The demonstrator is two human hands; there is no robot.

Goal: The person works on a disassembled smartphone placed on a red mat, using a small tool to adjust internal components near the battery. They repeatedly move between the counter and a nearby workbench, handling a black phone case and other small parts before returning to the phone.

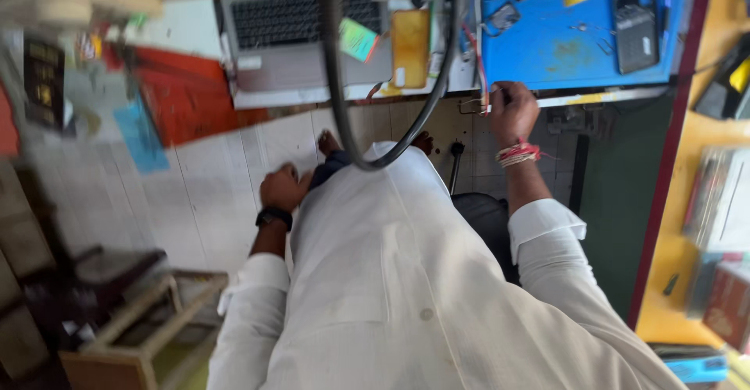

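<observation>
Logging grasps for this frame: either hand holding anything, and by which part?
Right hand is closed at the desk edge by thin wires; whether it grips them cannot be told. Left hand rests on the knee, holding nothing visible.

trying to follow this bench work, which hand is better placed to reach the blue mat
Right. The right hand is already at the edge of the bench by the blue mat, seemingly gripping something small. The left hand rests low by the knee.
</observation>
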